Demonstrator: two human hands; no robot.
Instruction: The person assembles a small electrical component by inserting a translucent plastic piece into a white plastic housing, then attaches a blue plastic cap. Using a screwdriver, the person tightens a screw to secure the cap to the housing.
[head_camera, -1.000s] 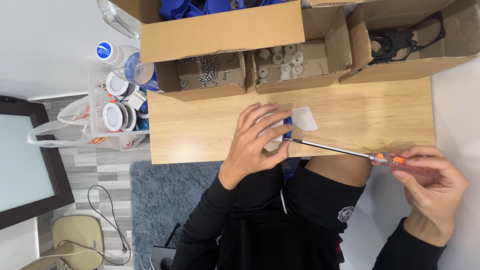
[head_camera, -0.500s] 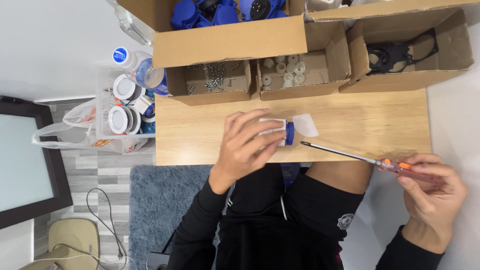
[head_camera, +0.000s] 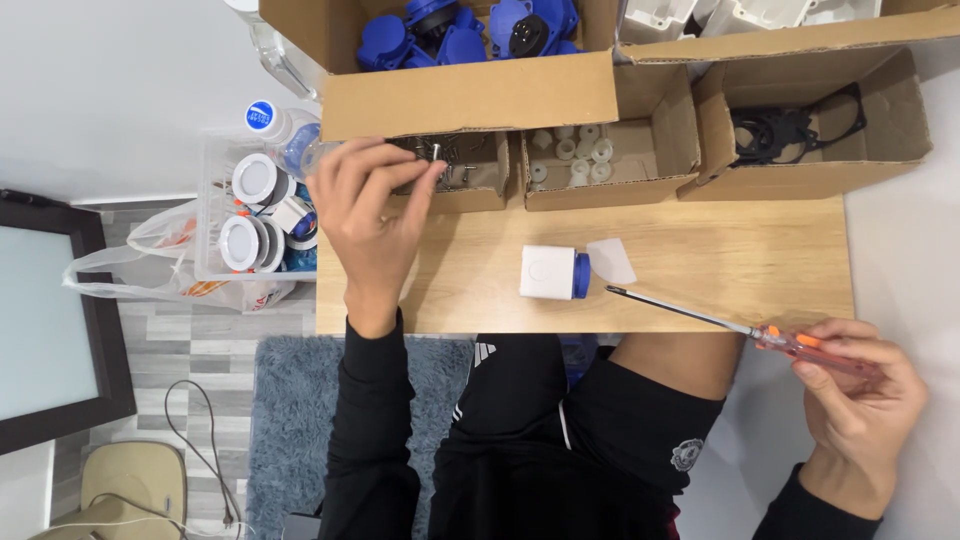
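Observation:
A white box-shaped part with a blue end (head_camera: 553, 273) lies alone on the wooden table (head_camera: 720, 250), with a small white flap (head_camera: 611, 262) beside it. My left hand (head_camera: 372, 205) is raised over the small cardboard box of screws (head_camera: 462, 172) and pinches a screw (head_camera: 437, 153) between thumb and fingertips. My right hand (head_camera: 858, 398), off the table's right front corner, grips a screwdriver (head_camera: 740, 326) with an orange handle; its thin shaft points left toward the white part.
Behind the table stand cardboard boxes: white round pieces (head_camera: 575, 152), black ring gaskets (head_camera: 790, 130), blue plugs (head_camera: 470, 25), white housings (head_camera: 740, 12). A clear bin with tape rolls and bottles (head_camera: 262, 210) sits at left, above a plastic bag (head_camera: 150, 270).
My left hand let go of the white and blue part, moved up-left to the screw box and picked up a screw. The screwdriver stays in my right hand, off the part.

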